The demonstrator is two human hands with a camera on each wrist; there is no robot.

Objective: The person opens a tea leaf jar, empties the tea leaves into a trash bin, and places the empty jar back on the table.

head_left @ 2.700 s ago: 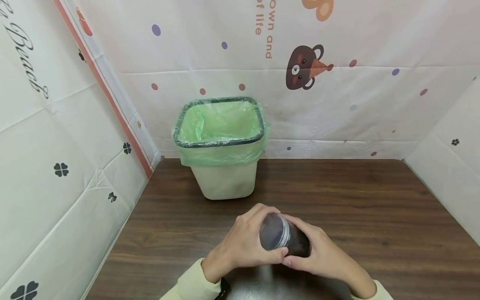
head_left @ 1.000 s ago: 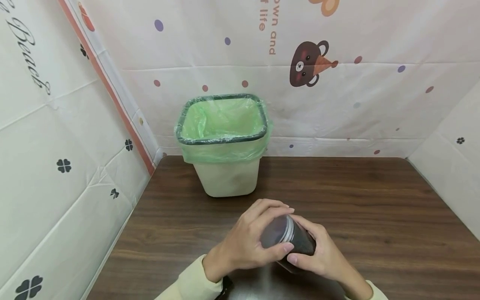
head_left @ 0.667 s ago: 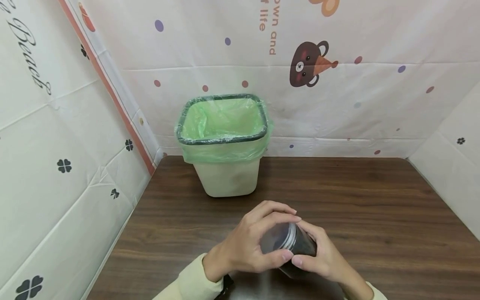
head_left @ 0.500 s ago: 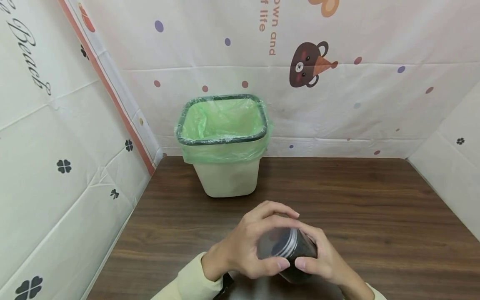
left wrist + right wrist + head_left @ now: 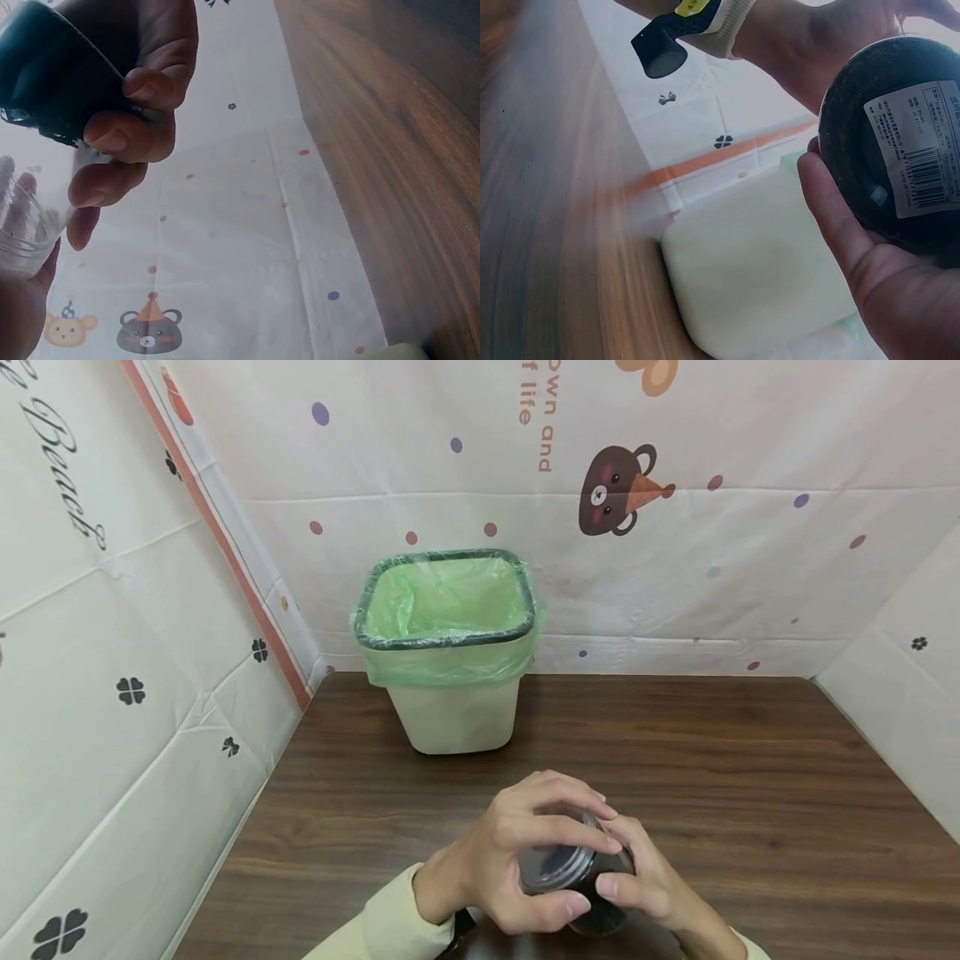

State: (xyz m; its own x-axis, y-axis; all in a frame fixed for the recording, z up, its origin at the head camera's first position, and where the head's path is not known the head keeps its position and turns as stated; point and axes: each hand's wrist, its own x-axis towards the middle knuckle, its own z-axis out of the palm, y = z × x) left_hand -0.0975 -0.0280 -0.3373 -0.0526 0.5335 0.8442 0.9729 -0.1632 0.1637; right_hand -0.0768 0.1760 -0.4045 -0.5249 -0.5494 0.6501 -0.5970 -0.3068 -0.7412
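A jar with dark contents and a clear ridged lid end is held tilted low in the head view. My left hand curls over the clear end, fingers across it and thumb along its near side. My right hand grips the dark body, its thumb beside the left thumb. In the left wrist view, right-hand fingers wrap the dark body, and the clear ridged part shows lower left. The jar's round base, with a white barcode label, faces the right wrist camera.
Behind the hands, a pale bin with a green liner bag stands on the brown wooden table. A printed white cloth hangs at the back and both sides. A dark device sits by the left cuff.
The left hand has slid right and slightly down round the clear end, its fingers reaching further across toward the right hand. The jar has shifted right and down a little; the bin stays put.
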